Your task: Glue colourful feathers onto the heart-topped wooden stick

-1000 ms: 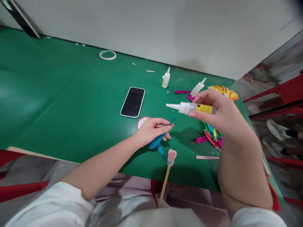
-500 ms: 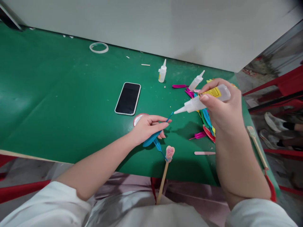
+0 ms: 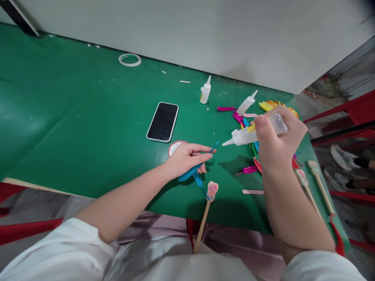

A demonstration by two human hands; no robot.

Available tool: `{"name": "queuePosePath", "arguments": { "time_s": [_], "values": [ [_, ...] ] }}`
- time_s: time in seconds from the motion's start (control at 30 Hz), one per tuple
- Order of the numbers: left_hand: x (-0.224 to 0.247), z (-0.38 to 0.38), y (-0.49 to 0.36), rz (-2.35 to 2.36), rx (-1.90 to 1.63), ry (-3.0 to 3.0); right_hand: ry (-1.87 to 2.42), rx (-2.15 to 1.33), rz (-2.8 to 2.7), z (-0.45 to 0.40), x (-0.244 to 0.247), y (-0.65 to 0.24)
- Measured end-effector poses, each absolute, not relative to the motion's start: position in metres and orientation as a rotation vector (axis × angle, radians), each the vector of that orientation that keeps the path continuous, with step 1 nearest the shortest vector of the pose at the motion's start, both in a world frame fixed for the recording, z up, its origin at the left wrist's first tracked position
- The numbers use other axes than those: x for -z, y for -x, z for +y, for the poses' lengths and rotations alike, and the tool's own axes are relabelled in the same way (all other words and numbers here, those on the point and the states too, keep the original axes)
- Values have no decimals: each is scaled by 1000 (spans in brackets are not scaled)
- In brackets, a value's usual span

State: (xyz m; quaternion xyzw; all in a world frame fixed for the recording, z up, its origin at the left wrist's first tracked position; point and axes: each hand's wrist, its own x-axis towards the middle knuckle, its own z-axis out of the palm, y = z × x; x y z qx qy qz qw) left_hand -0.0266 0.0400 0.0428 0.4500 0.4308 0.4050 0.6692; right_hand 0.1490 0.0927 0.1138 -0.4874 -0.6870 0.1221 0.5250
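Note:
Between the thumb and fingers of my left hand (image 3: 190,158) is a blue feather (image 3: 189,173), its thin quill pointing up and to the right. My right hand (image 3: 278,136) is wrapped round a clear glue bottle (image 3: 247,136) with a yellow label, tilted so its nozzle points left. A small gap separates the nozzle from the quill tip. Just below my left hand, a second blue feather (image 3: 198,180) reaches down to a wooden stick (image 3: 203,222), touching it near its pink, speckled head (image 3: 212,190). The stick lies over the table's front edge.
A phone (image 3: 163,121) and a partly covered round white lid-like piece (image 3: 175,147) lie left of centre. Two small glue bottles (image 3: 205,91) stand behind. Colourful feathers (image 3: 249,169) lie at right, near more pink-headed sticks (image 3: 320,187). A tape ring (image 3: 129,59) sits far back.
My right hand has drawn the glue bottle back to the right, off the quill tip. My left hand still holds the feather. The whole view has shifted slightly.

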Motion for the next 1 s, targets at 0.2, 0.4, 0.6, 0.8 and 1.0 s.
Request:
{"name": "queuePosePath", "arguments": {
  "time_s": [0.2, 0.4, 0.6, 0.8, 1.0],
  "values": [
    [-41, 39, 26, 940, -844, -997, 1107, -403, -1576, 99, -106, -149],
    [-41, 39, 26, 919, -827, -993, 1091, -545, -1519, 110, -96, -148],
    [-41, 38, 26, 931, -806, -999, 1166, -572, -1520, 115, -90, -149],
    [-41, 39, 26, 946, -808, -996, 1154, -557, -1507, 115, -89, -151],
    [-40, 40, 26, 955, -803, -1009, 1118, -536, -1546, 114, -91, -151]
  ]
}}
